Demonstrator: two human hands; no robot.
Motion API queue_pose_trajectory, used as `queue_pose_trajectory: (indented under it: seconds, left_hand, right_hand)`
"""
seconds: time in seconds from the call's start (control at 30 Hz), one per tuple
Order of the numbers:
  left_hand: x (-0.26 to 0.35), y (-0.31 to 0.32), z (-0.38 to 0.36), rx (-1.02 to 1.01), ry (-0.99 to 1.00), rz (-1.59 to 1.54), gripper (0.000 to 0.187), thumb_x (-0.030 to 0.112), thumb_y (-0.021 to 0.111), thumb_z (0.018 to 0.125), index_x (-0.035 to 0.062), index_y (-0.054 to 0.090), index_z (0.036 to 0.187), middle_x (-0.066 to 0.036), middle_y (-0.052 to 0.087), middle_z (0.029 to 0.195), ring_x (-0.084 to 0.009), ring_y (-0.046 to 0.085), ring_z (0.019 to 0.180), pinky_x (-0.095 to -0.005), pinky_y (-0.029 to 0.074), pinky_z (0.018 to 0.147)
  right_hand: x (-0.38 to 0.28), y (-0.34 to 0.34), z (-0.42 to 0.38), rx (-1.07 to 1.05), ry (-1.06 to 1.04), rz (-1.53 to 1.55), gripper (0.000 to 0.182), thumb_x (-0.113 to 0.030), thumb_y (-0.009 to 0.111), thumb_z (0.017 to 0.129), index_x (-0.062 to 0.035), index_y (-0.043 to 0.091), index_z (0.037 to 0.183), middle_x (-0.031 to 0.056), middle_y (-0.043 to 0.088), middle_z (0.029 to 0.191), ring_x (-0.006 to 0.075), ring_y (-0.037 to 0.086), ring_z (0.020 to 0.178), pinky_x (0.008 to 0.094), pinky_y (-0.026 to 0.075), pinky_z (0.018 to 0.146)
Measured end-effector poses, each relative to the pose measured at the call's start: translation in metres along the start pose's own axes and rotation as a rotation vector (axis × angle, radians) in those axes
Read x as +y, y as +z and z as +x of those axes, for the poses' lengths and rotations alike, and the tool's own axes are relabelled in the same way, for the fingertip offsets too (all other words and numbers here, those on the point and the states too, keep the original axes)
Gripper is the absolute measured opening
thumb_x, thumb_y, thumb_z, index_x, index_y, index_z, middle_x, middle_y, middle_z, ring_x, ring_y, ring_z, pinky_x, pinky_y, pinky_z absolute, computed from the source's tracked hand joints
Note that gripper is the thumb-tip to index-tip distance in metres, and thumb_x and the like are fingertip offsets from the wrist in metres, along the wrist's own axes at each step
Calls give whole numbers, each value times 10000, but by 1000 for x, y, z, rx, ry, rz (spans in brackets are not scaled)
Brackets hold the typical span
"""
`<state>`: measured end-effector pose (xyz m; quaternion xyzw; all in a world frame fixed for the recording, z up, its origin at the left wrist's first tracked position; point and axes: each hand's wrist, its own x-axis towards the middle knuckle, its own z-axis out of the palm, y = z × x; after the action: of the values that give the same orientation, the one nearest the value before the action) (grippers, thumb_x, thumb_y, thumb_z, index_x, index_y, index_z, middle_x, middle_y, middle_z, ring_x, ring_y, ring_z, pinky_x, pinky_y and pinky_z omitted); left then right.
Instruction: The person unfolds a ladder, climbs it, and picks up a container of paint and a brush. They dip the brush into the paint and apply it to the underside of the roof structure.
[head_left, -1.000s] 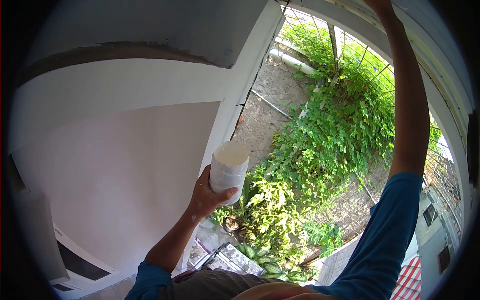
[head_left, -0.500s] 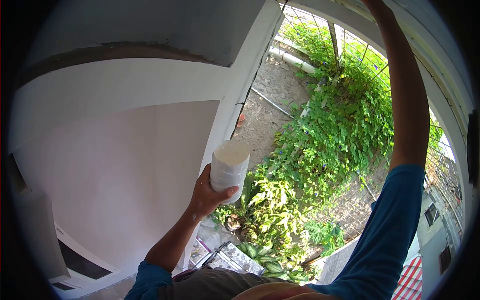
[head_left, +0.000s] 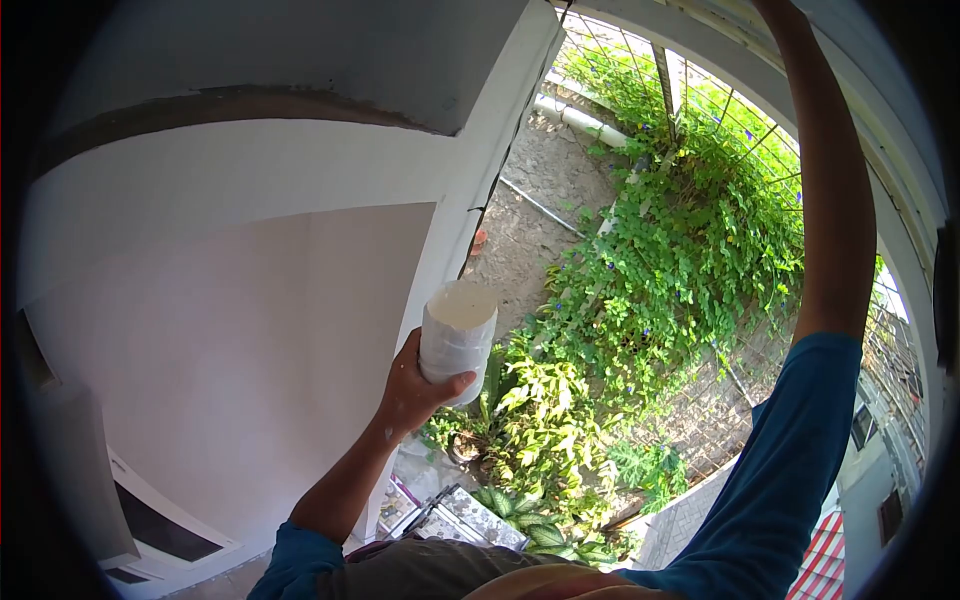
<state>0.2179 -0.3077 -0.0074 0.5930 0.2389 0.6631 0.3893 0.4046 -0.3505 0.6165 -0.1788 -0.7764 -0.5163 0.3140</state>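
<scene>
My left hand (head_left: pixel 408 395) is wrapped around a white plastic container (head_left: pixel 457 340) with an open top and white contents, held upright in front of a white wall (head_left: pixel 230 340). My right arm (head_left: pixel 835 200), in a blue sleeve, stretches up along the white frame (head_left: pixel 900 190) at the upper right. Its hand is beyond the top edge of the view and hidden.
Far below lie bare ground (head_left: pixel 535 230) with a white pipe (head_left: pixel 580 118), dense green vines (head_left: pixel 690 250) on a wire fence, and leafy plants (head_left: pixel 540 420). A white overhang (head_left: pixel 330 50) juts out above the wall. Neighbouring buildings (head_left: pixel 880 470) show at the lower right.
My right arm has shifted a little to the right and upward, taking the wrist out of the top of the view. The left hand and container have stayed still.
</scene>
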Motion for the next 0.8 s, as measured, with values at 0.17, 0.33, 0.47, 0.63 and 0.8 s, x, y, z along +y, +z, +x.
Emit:
queue_pose_trajectory:
  seconds: [0.17, 0.33, 0.47, 0.63, 0.8]
  left_hand:
    - [0, 4, -2, -25, 4, -10, 760, 297, 870, 755, -12, 485, 1334, -173, 673, 1162, -266, 681, 1061, -423, 554, 936]
    - [-3, 1, -2, -22, 4, -18, 764, 304, 872, 754, -14, 489, 1333, -172, 673, 1161, -262, 680, 1062, -421, 554, 939]
    - [-8, -4, -1, 12, 28, -18, 749, 293, 872, 753, -9, 496, 1326, -167, 679, 1147, -261, 689, 1038, -421, 562, 928]
    - [-5, -6, -1, 25, 43, -20, 737, 268, 872, 751, -9, 497, 1322, -166, 683, 1140, -259, 695, 1022, -419, 569, 917]
    - [4, -9, -7, 51, 52, 14, 735, 259, 872, 750, -13, 498, 1321, -169, 682, 1141, -261, 695, 1026, -420, 570, 916]
  right_hand:
    - [-5, 13, -7, -141, 34, -261, 208, -178, 746, 904, 2, 739, 1007, 163, 756, 913, 256, 701, 780, 388, 544, 746]
    - [-6, -35, -9, -228, 137, -177, 174, -164, 748, 908, 2, 746, 963, 131, 767, 910, 204, 710, 810, 356, 563, 775]
    - [-28, -67, -7, -305, 190, -288, 138, -116, 728, 905, 21, 737, 919, 119, 763, 867, 176, 697, 765, 347, 561, 716]
    - [26, -42, 2, 346, 342, -108, 263, -227, 762, 864, 10, 708, 765, 145, 709, 707, 196, 662, 646, 386, 509, 611]
    - [59, 29, 7, 634, 258, -316, 383, -307, 751, 854, 23, 640, 693, 214, 618, 648, 346, 601, 575, 452, 464, 587]
